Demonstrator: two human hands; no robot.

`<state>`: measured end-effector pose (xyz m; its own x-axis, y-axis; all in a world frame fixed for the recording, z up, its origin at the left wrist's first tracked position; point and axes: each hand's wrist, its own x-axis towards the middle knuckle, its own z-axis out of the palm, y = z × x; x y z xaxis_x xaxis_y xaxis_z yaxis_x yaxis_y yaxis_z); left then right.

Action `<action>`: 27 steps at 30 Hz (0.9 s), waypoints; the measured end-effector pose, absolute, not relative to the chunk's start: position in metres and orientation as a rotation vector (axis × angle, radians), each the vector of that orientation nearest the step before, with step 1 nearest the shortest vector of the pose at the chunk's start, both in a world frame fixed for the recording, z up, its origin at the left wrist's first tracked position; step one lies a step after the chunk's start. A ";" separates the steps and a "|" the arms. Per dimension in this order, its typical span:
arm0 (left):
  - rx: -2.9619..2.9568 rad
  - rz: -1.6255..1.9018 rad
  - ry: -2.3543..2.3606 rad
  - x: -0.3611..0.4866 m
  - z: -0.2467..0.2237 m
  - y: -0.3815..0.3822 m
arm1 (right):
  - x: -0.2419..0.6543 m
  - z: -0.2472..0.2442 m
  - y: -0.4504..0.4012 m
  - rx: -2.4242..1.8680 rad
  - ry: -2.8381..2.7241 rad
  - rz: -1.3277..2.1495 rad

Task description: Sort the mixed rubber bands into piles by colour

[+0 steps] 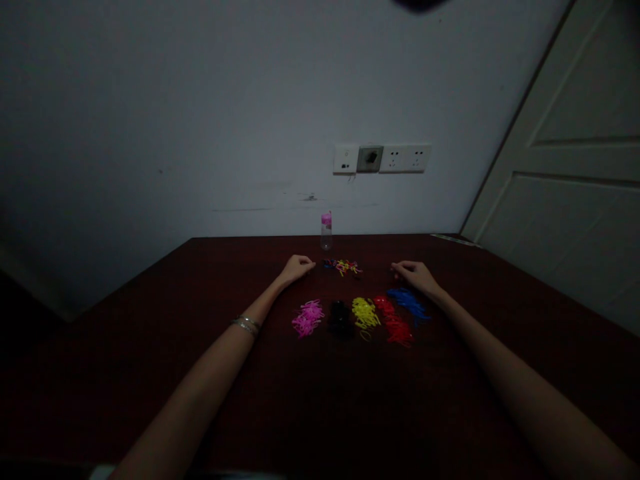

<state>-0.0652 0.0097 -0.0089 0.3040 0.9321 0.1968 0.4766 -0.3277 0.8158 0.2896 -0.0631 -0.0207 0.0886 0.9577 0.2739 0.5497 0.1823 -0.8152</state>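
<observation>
My left hand rests on the dark red table, left of a small mixed pile of coloured rubber bands. Its fingers are curled together, and I cannot make out whether anything is in them. To the right of that pile lies my right hand, fingers drawn together; any small thing in the pinch is too dim to see. Nearer to me are separate heaps of bands: pink, black, yellow, red and blue. The blue heap is closest to my right hand.
A clear bottle with a pink top stands behind the mixed pile. The table meets a pale wall carrying sockets and switches. A white panelled door is at the right.
</observation>
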 end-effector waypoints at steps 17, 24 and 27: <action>2.436 0.587 1.368 -0.002 0.010 -0.020 | 0.285 -0.021 -0.065 -1.525 -1.692 0.460; 2.447 0.607 1.331 0.008 0.008 -0.020 | 0.285 -0.022 -0.066 -1.533 -1.676 0.489; 2.433 0.617 1.335 0.006 0.008 -0.019 | 0.285 -0.022 -0.066 -1.530 -1.680 0.478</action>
<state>0.0064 -0.0195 0.0078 0.4765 0.8499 0.2251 0.7224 -0.5244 0.4508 0.2852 -0.0661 -0.0219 0.0481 0.9527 0.3002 0.6517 0.1978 -0.7322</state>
